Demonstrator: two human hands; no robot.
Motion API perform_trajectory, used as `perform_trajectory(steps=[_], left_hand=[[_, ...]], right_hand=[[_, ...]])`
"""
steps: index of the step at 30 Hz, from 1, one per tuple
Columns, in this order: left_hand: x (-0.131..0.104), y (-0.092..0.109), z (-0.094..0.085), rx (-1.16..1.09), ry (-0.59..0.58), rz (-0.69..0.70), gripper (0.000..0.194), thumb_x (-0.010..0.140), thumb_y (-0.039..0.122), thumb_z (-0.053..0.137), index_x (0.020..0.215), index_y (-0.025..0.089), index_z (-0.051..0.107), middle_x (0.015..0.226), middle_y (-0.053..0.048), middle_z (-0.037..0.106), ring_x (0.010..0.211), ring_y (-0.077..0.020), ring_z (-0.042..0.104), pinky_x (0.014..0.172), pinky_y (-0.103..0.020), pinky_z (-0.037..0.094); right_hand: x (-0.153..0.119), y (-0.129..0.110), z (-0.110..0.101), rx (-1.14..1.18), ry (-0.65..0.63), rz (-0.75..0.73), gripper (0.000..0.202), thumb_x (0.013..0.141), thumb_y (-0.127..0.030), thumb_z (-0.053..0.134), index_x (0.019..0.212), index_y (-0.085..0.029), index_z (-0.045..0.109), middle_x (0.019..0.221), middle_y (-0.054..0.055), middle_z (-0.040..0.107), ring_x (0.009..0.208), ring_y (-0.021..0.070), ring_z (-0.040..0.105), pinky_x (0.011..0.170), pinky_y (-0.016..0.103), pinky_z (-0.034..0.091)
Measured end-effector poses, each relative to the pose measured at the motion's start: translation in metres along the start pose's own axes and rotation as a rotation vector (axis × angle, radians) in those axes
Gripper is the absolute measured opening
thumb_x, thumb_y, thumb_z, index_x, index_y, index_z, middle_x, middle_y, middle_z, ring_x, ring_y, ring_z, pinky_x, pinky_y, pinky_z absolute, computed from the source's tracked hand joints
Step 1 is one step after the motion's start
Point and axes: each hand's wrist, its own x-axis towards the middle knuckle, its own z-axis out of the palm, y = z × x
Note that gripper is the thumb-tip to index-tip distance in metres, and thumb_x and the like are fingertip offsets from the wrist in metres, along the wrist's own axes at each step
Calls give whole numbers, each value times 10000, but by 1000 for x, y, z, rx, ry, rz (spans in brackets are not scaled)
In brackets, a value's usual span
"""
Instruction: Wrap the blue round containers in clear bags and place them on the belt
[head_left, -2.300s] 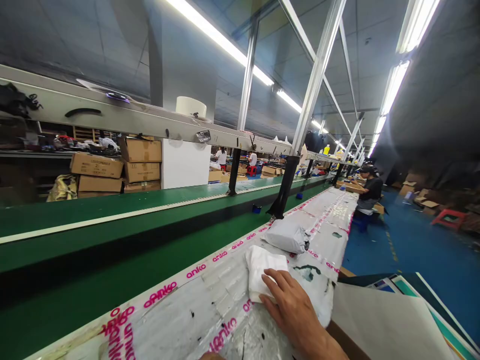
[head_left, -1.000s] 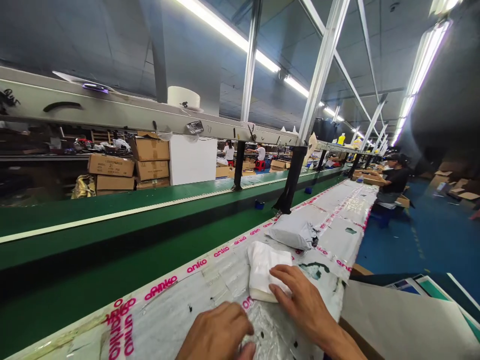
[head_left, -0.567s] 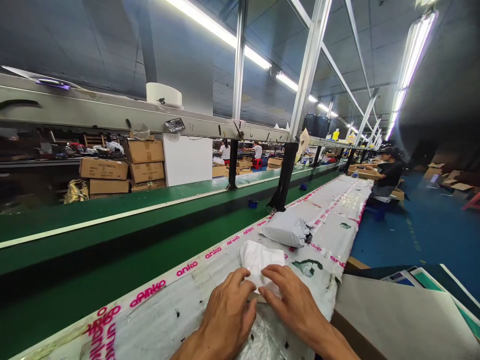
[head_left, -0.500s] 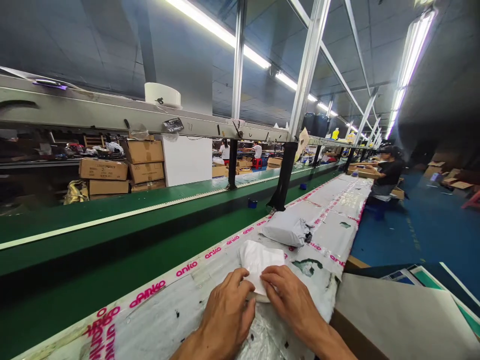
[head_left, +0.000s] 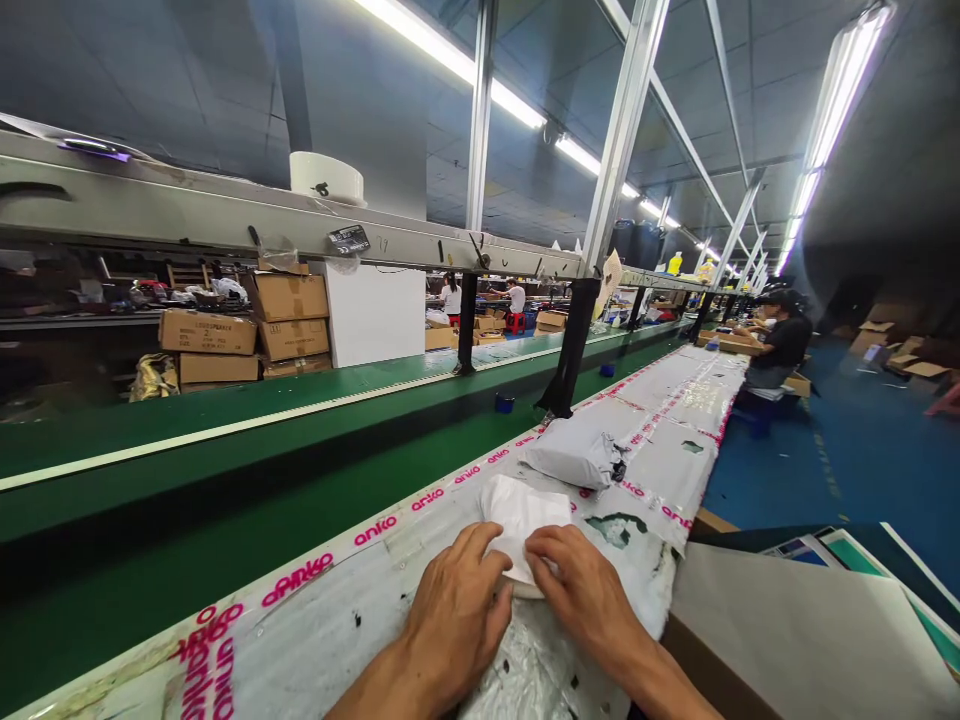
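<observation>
Toward the near end of the plastic-covered table (head_left: 300,620), the left hand (head_left: 457,595) and right hand (head_left: 581,580) are slightly apart, fingers curled at the near side of a white bundle (head_left: 525,510) lying there; whether they grip it, I cannot tell. Just beyond lies 1 grey bag (head_left: 570,455). Leftward runs a green belt (head_left: 300,510); far right, 1 person (head_left: 784,340) in a dark top sits beside the table.

Stacked cartons (head_left: 225,335) — brown; green belt (head_left: 300,505); red stool (head_left: 516,322)
</observation>
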Motion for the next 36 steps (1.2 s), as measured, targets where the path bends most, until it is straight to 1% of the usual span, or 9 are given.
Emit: perform_trajectory(steps=[3, 7, 11, 15, 18, 20, 24, 29, 36], left_hand=[[0, 0, 3, 1, -7, 30, 366, 858, 79, 566, 1196, 219, 567, 1428, -115, 553, 1282, -290, 575, 993, -488, 584], [-2, -3, 13, 50, 38, 71, 691, 856, 109, 592, 1475, 173, 292, 1462, -175, 524, 1350, -308, 525, 1045, -518, 555], [-4, -6, 18, 74, -59, 71, 615, 855, 113, 581, 1423, 185, 358, 1484, -157, 504, 1380, -313, 486, 1087, -527, 517], [1, 1, 13, 77, -114, 38, 595, 880, 155, 588, 1433, 158, 367, 1380, -143, 573, 1290, -291, 543, 1072, -503, 518], [7, 10, 7, 100, -170, 24, 379, 871, 165, 617, 1242, 195, 550, 1267, -90, 619, 1179, -293, 581, 1007, -511, 542], [11, 17, 4, 126, -206, 12, 287, 881, 188, 625, 1167, 176, 601, 1228, -101, 628, 1156, -319, 582, 990, -549, 538], [15, 23, 2, 159, -258, -15, 368, 910, 240, 619, 1256, 120, 584, 1228, -140, 628, 1162, -343, 578, 1002, -578, 525], [13, 23, 3, 171, -298, -19, 483, 933, 306, 614, 1385, 167, 514, 1334, -131, 592, 1242, -350, 538, 1045, -590, 499], [13, 25, 4, 161, -326, -40, 488, 936, 303, 602, 1389, 139, 524, 1372, -158, 576, 1287, -375, 511, 1066, -612, 478]], right_hand=[[3, 2, -1, 29, -11, 73, 235, 924, -293, 482, 907, -198, 696, 945, 91, 706, 902, 282, 614, 826, 423, 455], [8, 5, -5, 91, -39, 204, 199, 873, -344, 565, 842, -206, 704, 842, 57, 708, 779, 246, 627, 725, 355, 459], [11, 9, -6, 176, -37, 306, 301, 897, -460, 580, 809, -192, 684, 766, 40, 694, 691, 211, 617, 618, 292, 449], [13, 12, -9, 217, 9, 323, 362, 919, -527, 559, 805, -190, 627, 757, 30, 659, 708, 205, 595, 618, 281, 435], [11, 6, -12, 214, 31, 302, 360, 939, -533, 552, 822, -197, 608, 763, 19, 637, 698, 198, 571, 624, 288, 413], [9, -1, -13, 203, 31, 270, 350, 957, -524, 545, 835, -202, 606, 771, 13, 627, 694, 194, 557, 636, 295, 400], [4, -11, -16, 188, 19, 206, 336, 979, -510, 531, 838, -210, 590, 777, 10, 614, 707, 196, 546, 655, 304, 386], [4, -13, -22, 201, 32, 175, 328, 1007, -499, 521, 855, -214, 578, 772, -4, 604, 691, 180, 545, 631, 290, 389], [6, -22, -30, 178, 161, 123, 300, 1030, -469, 520, 875, -216, 566, 772, -15, 588, 696, 165, 551, 623, 263, 426]])
